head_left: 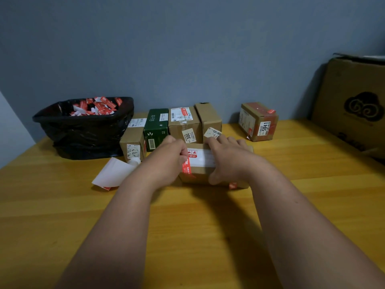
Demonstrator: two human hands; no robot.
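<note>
- My left hand (pixel 168 161) has its fingers curled, pinching the left end of the white label (pixel 203 158)
- My right hand (pixel 227 155) lies spread flat on the cardboard box (pixel 200 174), thumb against its near face
- The box sits on the wooden table (pixel 187 226), directly under both hands
- A row of parcels (pixel 184 124) stands just beyond my fingertips, and a loose white sheet (pixel 114 173) lies left of my left hand

Blue-grey wall (pixel 187 49) behind yellow wooden table (pixel 187 236).
</note>
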